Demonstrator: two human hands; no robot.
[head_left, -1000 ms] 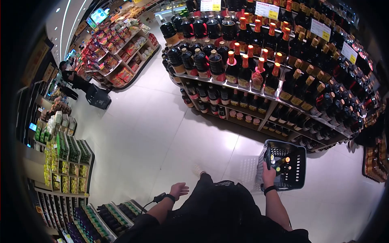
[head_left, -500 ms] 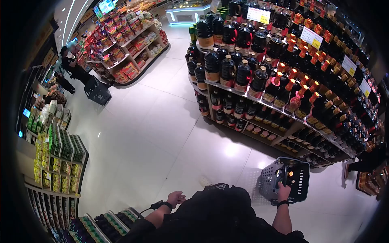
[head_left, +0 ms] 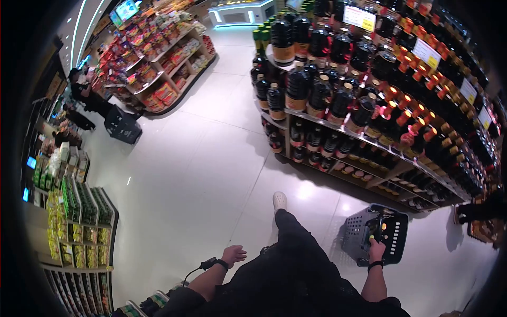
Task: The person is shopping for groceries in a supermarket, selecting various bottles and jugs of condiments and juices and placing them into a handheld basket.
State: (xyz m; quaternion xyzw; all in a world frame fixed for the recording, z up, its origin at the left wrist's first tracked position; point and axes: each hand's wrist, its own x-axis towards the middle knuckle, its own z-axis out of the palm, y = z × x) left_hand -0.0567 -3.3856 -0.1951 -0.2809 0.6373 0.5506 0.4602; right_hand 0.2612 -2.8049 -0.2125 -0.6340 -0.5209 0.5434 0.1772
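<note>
My right hand (head_left: pixel 376 251) is closed around the handle of a grey plastic shopping basket (head_left: pixel 356 232), which hangs or rolls at my right side. Something dark with an orange spot lies inside it, too small to name. My left hand (head_left: pixel 234 255) is held out low on the other side, fingers stretched and nothing in them. A dark band with a cable sits at that wrist. One of my feet, in a pale clog (head_left: pixel 280 201), is on the floor ahead.
Shelves of dark sauce bottles (head_left: pixel 319 98) stand along the right. Ahead left is a stand of red snack packets (head_left: pixel 163 95); near it a person (head_left: pixel 87 95) is beside a dark basket (head_left: pixel 122 125). Green and yellow packets (head_left: pixel 79 227) fill a left shelf. Another person (head_left: pixel 480 211) is far right.
I have stepped forward: my leg and pale clog now show ahead, and the nearby bottle shelves look closer. The basket moves along with my right hand. My left hand stays open.
</note>
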